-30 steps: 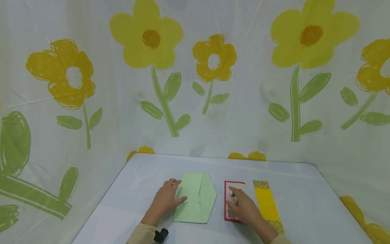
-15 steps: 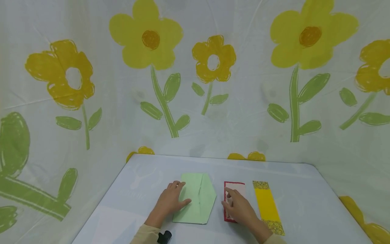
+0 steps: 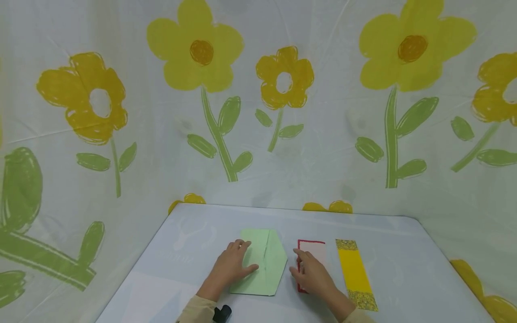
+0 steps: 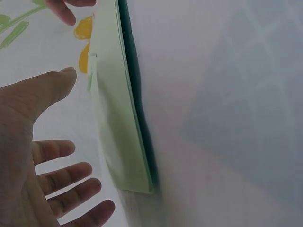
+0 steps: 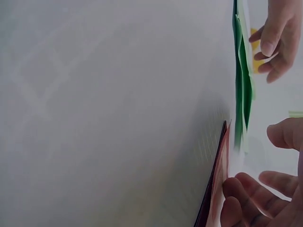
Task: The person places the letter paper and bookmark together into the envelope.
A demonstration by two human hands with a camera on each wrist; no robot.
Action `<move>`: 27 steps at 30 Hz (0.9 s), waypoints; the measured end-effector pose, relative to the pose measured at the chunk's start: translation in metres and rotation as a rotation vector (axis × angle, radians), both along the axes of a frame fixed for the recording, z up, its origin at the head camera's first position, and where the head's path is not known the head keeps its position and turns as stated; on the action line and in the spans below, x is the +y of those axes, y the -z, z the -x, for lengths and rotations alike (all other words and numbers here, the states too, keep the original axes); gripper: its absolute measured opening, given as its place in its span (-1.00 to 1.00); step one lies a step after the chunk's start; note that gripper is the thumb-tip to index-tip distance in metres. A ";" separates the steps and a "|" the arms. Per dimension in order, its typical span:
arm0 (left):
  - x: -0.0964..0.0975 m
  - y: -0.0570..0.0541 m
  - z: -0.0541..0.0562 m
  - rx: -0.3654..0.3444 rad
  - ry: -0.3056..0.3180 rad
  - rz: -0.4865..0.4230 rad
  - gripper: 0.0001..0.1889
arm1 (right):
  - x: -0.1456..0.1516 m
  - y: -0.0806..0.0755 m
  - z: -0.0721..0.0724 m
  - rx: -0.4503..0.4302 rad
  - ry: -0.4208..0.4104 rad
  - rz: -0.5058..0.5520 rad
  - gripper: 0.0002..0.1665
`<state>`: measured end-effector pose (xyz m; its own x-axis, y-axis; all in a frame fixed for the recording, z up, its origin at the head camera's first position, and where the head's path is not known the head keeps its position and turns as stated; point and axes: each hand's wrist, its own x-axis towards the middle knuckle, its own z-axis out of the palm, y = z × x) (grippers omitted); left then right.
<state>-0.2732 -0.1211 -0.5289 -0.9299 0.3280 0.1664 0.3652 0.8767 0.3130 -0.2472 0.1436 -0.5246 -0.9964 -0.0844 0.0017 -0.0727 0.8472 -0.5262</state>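
A pale green paper envelope (image 3: 276, 267) lies on the table with its pointed flap spread to the right. My left hand (image 3: 231, 265) hovers over its left part, thumb and fingers apart; in the left wrist view a gap shows between the hand (image 4: 28, 156) and the envelope (image 4: 116, 123). To the right lies a pinkish card with a red border (image 3: 316, 246). Over that card my right hand (image 3: 317, 274) hangs with loosely bent fingers and nothing in its grasp, covering much of it. In the right wrist view the card's edge (image 5: 218, 177) shows beside the fingers.
A yellow strip with glittery gold ends (image 3: 356, 269) lies right of the card. Light grey-white table (image 3: 202, 220) beneath everything; a flower-printed curtain (image 3: 323, 148) hangs behind and on both sides. A small black object (image 3: 222, 313) sits by the left sleeve.
My left hand has moved right, farther over the envelope. My right hand has shifted left across the card toward its left edge. Envelope, card and strip stay in place.
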 end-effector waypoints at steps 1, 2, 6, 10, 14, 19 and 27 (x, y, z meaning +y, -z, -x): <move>0.001 0.000 0.000 -0.002 0.002 -0.003 -0.17 | -0.001 0.001 0.000 -0.001 -0.003 -0.005 -0.23; 0.001 0.000 -0.001 -0.005 0.004 -0.007 -0.17 | -0.002 0.002 0.001 0.000 -0.004 -0.010 -0.23; 0.003 0.000 -0.003 -0.027 0.011 -0.023 -0.17 | -0.004 0.004 0.003 -0.004 -0.003 -0.024 -0.22; 0.005 -0.001 -0.005 -0.037 0.012 -0.025 -0.16 | -0.006 0.004 0.005 0.001 -0.004 -0.023 -0.23; 0.006 -0.002 -0.005 -0.024 0.021 -0.023 -0.17 | -0.008 0.003 0.005 0.014 -0.009 -0.019 -0.24; 0.007 -0.001 -0.004 -0.025 0.023 -0.019 -0.17 | -0.010 0.003 0.005 0.042 -0.017 -0.027 -0.26; 0.009 -0.003 -0.007 -0.050 0.019 0.015 -0.16 | -0.015 0.004 0.009 0.035 -0.031 -0.031 -0.27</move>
<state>-0.2664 -0.1125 -0.5258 -0.9304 0.3479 0.1149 0.3663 0.8745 0.3180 -0.2562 0.1283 -0.5283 -0.9927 -0.1157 0.0333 -0.1168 0.8600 -0.4968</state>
